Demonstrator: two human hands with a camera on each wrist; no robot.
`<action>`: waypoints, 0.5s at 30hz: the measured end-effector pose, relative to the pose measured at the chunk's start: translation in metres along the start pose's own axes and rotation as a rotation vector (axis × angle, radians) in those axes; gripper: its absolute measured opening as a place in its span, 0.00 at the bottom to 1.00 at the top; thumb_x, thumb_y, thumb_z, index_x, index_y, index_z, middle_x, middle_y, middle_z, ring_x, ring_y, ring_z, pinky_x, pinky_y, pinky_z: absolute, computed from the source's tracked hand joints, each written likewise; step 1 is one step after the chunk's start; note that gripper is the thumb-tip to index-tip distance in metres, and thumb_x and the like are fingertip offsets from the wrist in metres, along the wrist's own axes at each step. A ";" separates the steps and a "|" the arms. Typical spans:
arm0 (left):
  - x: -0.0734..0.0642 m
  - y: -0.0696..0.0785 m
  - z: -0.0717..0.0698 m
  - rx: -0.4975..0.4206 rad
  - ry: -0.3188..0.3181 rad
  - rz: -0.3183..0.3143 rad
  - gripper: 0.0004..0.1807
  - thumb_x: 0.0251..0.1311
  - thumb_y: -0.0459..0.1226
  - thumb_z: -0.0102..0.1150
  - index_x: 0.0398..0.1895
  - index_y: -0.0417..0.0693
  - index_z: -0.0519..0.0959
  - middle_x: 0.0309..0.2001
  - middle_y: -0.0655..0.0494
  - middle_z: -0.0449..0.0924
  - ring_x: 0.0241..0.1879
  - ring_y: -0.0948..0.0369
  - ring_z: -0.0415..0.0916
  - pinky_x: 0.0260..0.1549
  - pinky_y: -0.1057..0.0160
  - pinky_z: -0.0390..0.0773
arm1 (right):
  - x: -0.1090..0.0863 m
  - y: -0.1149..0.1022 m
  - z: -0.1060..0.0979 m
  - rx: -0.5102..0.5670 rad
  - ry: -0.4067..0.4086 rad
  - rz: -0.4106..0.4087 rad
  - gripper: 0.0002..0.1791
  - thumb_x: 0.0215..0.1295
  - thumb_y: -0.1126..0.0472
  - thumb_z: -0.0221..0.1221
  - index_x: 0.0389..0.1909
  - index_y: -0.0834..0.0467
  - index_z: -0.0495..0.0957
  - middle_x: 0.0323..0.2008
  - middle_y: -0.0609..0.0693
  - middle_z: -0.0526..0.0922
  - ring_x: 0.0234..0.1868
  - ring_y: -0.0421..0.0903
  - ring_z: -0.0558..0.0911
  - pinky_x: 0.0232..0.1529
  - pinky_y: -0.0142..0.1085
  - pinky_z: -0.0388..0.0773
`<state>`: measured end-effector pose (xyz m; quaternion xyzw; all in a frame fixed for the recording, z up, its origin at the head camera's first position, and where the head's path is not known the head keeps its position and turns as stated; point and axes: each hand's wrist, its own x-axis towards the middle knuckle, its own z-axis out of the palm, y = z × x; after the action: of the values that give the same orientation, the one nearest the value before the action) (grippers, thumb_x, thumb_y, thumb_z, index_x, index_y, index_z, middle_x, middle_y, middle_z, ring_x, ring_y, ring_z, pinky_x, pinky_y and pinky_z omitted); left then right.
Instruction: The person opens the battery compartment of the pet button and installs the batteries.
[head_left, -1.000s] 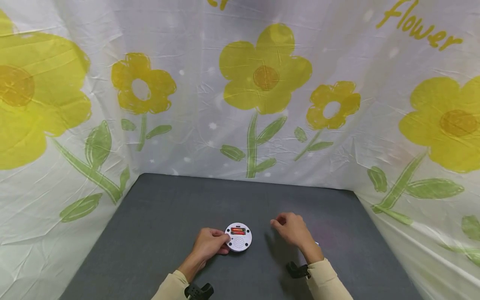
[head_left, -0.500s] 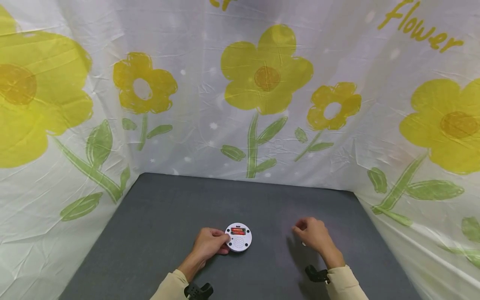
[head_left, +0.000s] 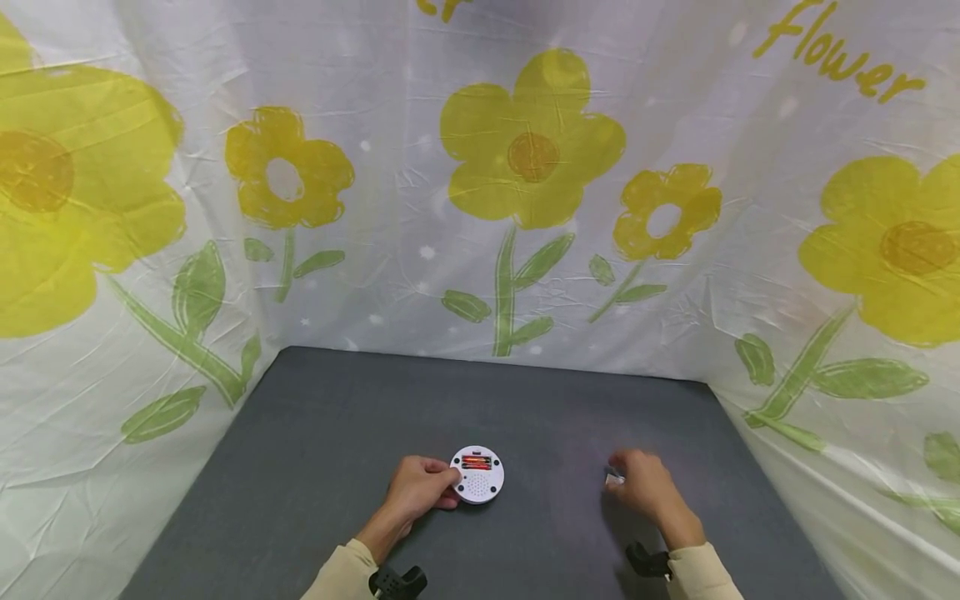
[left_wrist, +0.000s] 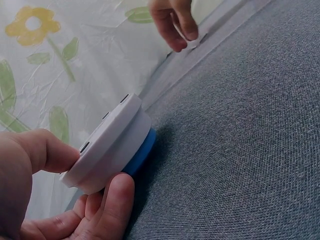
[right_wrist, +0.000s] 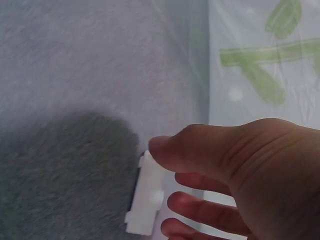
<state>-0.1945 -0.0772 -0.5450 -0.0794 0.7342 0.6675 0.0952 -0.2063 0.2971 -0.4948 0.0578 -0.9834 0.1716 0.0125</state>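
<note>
One round white device point(head_left: 486, 488), at the near part of a dark grey table point(head_left: 375, 400), blue base point(left_wrist: 141, 152) downward. Upper face: a compartment with two red batteries point(head_left: 476, 462) lying side by side, a patch of small holes, four dark feet spaced near the rim.

One left hand point(head_left: 422, 486), grasping the device at its left edge; thumb on the upper rim, fingers lower down.

One small white piece point(right_wrist: 145, 195), narrow and tabbed along one side, to the right of the device and well apart from it.

One right hand point(head_left: 647, 485), at that piece, thumb tip over its end, the other fingers bent on the far side; from where I stand I cannot tell whether it grips the piece or merely touches it.

Two pale sleeves point(head_left: 341, 575), a black wrist unit point(head_left: 647, 560) at each cuff.

One white curtain point(head_left: 405, 125) behind, printed with yellow flowers and green stems.
</note>
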 end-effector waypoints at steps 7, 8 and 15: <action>0.000 0.001 0.000 0.004 0.006 -0.010 0.16 0.60 0.32 0.69 0.48 0.28 0.85 0.34 0.46 0.90 0.27 0.59 0.90 0.28 0.62 0.92 | 0.003 0.042 0.030 -0.059 0.123 -0.196 0.16 0.49 0.65 0.76 0.41 0.61 0.87 0.33 0.56 0.87 0.33 0.56 0.84 0.31 0.56 0.81; 0.000 0.001 0.001 0.002 0.007 -0.008 0.16 0.59 0.32 0.69 0.48 0.28 0.85 0.34 0.46 0.90 0.27 0.59 0.90 0.28 0.62 0.92 | 0.002 0.041 0.030 -0.058 0.132 -0.196 0.15 0.49 0.66 0.75 0.40 0.60 0.87 0.33 0.56 0.86 0.34 0.56 0.84 0.31 0.56 0.81; 0.000 0.000 0.001 -0.004 0.006 -0.006 0.14 0.59 0.31 0.69 0.46 0.30 0.85 0.32 0.48 0.90 0.27 0.60 0.89 0.28 0.62 0.92 | -0.010 0.010 0.015 -0.060 0.124 -0.117 0.11 0.50 0.72 0.75 0.35 0.59 0.88 0.32 0.54 0.89 0.36 0.59 0.87 0.38 0.57 0.86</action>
<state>-0.1947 -0.0758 -0.5455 -0.0839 0.7329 0.6684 0.0949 -0.1979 0.3024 -0.5126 0.1040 -0.9804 0.1442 0.0848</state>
